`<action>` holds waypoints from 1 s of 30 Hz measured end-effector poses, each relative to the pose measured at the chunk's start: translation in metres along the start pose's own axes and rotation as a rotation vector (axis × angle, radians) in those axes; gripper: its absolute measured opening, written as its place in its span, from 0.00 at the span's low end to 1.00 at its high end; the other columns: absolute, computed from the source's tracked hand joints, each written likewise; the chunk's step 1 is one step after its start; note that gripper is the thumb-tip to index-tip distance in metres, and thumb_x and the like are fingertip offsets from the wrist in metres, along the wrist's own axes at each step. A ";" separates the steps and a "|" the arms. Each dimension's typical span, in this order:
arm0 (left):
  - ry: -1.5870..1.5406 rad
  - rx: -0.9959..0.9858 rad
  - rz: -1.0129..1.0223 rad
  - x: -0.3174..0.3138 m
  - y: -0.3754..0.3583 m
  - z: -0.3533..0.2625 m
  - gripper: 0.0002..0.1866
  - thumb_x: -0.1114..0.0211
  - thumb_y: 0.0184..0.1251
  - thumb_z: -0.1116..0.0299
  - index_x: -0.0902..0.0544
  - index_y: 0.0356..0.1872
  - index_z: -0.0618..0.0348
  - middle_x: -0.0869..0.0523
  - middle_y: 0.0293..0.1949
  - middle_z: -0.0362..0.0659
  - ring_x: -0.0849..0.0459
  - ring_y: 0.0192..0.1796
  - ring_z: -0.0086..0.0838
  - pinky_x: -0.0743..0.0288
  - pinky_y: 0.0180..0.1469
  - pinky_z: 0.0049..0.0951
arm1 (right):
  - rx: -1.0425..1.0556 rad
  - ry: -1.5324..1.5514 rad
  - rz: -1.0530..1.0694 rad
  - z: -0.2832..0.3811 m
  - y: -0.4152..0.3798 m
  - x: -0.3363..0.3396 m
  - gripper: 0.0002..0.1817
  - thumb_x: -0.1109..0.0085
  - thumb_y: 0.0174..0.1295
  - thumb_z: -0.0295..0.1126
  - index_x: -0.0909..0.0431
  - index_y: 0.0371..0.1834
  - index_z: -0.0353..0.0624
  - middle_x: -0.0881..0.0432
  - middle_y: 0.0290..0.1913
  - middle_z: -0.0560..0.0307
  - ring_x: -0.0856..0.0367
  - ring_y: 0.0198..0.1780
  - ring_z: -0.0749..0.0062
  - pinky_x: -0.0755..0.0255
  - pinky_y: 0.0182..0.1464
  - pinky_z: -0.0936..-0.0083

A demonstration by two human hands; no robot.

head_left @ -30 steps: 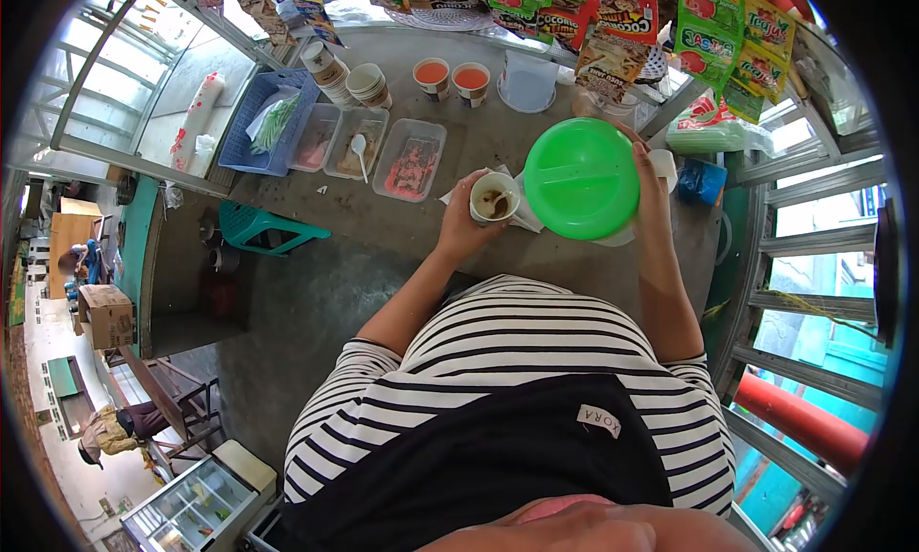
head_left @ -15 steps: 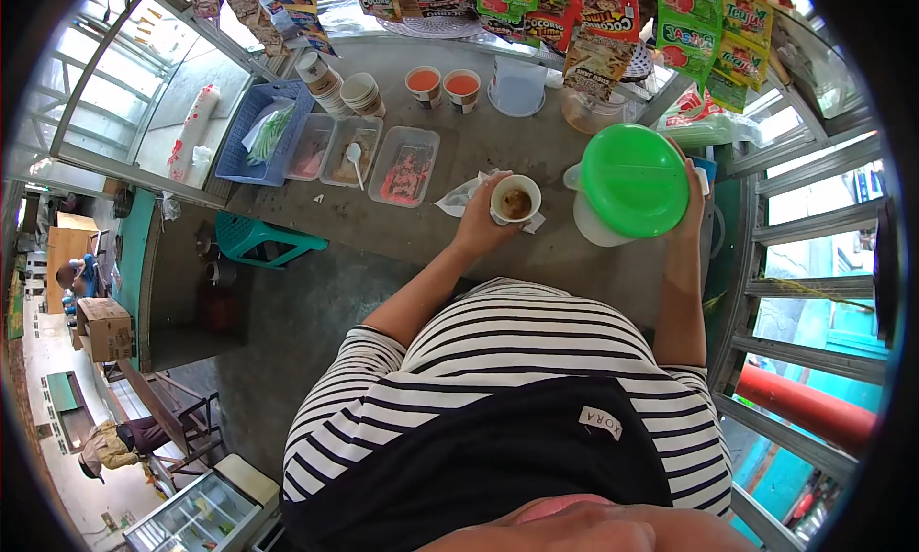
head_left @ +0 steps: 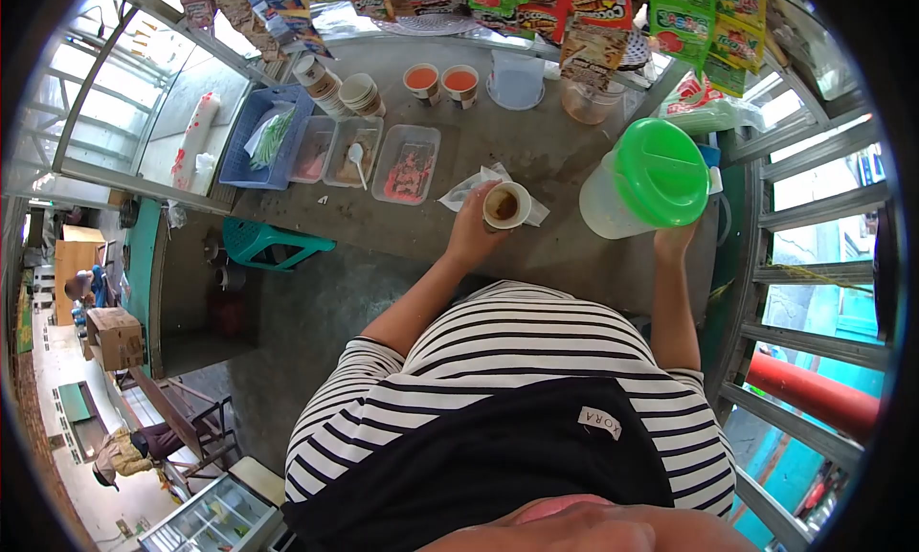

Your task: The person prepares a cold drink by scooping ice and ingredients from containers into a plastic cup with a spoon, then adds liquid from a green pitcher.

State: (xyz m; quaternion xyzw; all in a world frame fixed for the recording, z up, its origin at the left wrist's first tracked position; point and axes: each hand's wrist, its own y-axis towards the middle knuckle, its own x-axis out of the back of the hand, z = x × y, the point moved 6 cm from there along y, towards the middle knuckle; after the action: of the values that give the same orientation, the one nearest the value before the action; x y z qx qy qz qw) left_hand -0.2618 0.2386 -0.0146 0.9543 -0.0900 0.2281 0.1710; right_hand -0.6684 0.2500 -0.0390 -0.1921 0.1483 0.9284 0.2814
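In my left hand [head_left: 471, 228] is a paper cup [head_left: 506, 206] with something brown in the bottom; my fingers are wrapped around it. Beneath the cup lies a crumpled white wrapper [head_left: 466, 186]. To the right, a translucent plastic pitcher [head_left: 605, 200] with a green lid [head_left: 662, 172] stands about upright on the counter. My right hand [head_left: 676, 240] is at the pitcher's near right side, below the lid's edge. Its fingers are hidden by the pitcher, so their grip does not show. The pitcher's whitish handle [head_left: 715, 180] shows apart from the hand.
Two cups of orange drink [head_left: 421, 83] stand at the back, beside stacked paper cups [head_left: 360, 94] and a clear container [head_left: 516, 85]. Plastic tubs [head_left: 406, 165] and a blue basket [head_left: 251, 174] are at left. Sachets [head_left: 682, 21] hang overhead. Window bars [head_left: 814, 222] border the right.
The pitcher has shifted right and come more upright. My right hand has slid from its handle side toward me, below the lid. My left hand and cup have moved slightly left.
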 end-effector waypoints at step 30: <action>-0.022 -0.084 0.079 0.069 -0.032 0.068 0.48 0.15 0.46 0.62 0.31 0.70 0.59 0.21 0.64 0.52 0.21 0.66 0.46 0.28 0.67 0.40 | 0.040 -1.541 0.630 -0.109 -0.159 -0.182 0.07 0.36 0.53 0.39 0.14 0.32 0.52 0.13 0.39 0.56 0.13 0.45 0.57 0.21 0.46 0.58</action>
State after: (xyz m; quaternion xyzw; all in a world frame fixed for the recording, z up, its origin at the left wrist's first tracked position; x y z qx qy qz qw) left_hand -0.1654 0.2371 -0.0485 0.9444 -0.1390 0.2202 0.2008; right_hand -0.4072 0.2501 -0.0821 0.5528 -0.0227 0.8323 0.0342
